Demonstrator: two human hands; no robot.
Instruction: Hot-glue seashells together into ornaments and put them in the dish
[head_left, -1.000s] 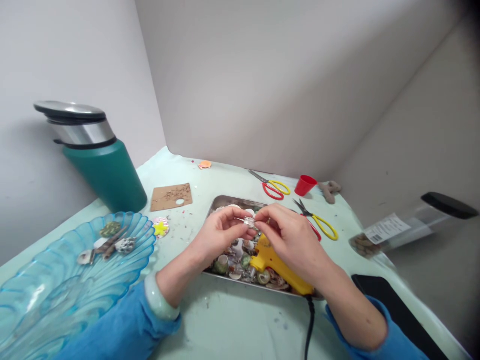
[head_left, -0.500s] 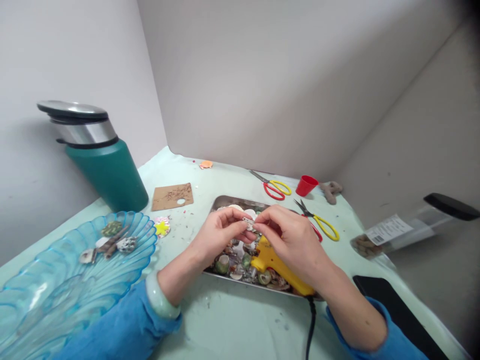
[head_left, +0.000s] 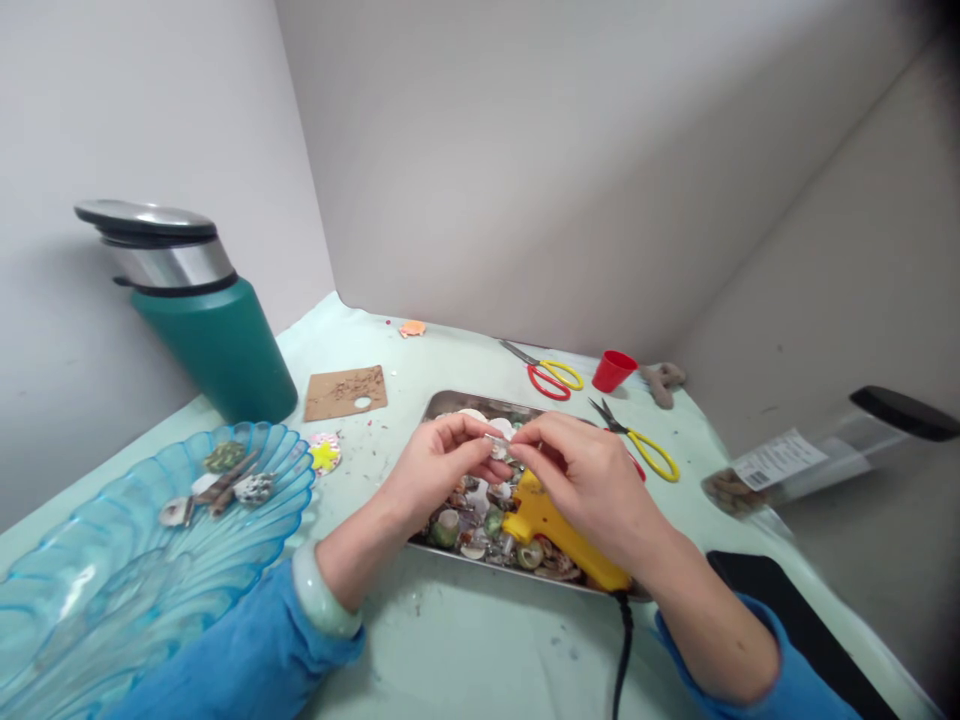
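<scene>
Above a metal tray (head_left: pixel 480 562) of shells and small pieces, my left hand (head_left: pixel 442 462) and my right hand (head_left: pixel 581 475) meet with fingertips nearly touching. Between them is a small clear piece (head_left: pixel 497 440), too small to name for sure, pinched by both hands. A yellow glue gun (head_left: pixel 566 535) lies across the tray, partly under my right hand, its black cord (head_left: pixel 624 640) running toward the front edge.
At left are a blue scalloped dish (head_left: pixel 97 540) with shells and a green bottle (head_left: pixel 217 345). Behind the tray lie scissors (head_left: pixel 551 378), more scissors (head_left: pixel 649 450) and a red cup (head_left: pixel 613 371). On the right are a clear jar (head_left: pixel 810 465) and a black flat object (head_left: pixel 787 620).
My right hand has shifted very slightly, and the small clear piece between the fingertips has turned a little. Everything else looks the same.
</scene>
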